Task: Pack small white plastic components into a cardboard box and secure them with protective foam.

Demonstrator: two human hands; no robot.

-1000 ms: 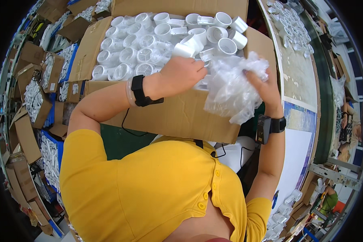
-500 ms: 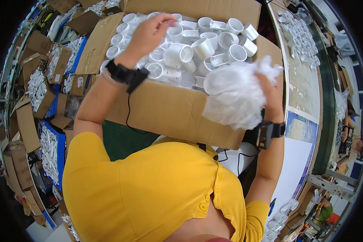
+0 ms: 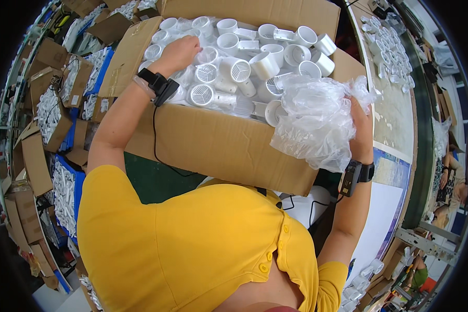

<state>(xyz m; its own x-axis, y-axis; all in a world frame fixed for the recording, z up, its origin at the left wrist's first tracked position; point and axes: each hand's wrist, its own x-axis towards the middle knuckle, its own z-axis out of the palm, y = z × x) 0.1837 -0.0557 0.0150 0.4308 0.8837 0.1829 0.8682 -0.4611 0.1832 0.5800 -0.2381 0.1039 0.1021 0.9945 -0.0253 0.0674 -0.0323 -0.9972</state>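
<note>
An open cardboard box stands in front of me, filled with white plastic cup-shaped parts that have short side arms; some show slatted bottoms. Among the parts on the box's left side is my left hand, its fingers curled downward; whatever they grip, if anything, is hidden. My right hand is closed on a crumpled clear plastic bag at the box's right end. The bag hangs over the near right corner and covers some parts there.
More white parts lie on the table to the right. On the left are several cardboard boxes and a blue crate of white pieces. A black cable hangs from my left wrist device. Another person's arm shows at far right.
My left hand has moved down and left, lower among the parts, and its fingers have curled. My right hand has shifted right and slightly down, drawing the plastic bag with it.
</note>
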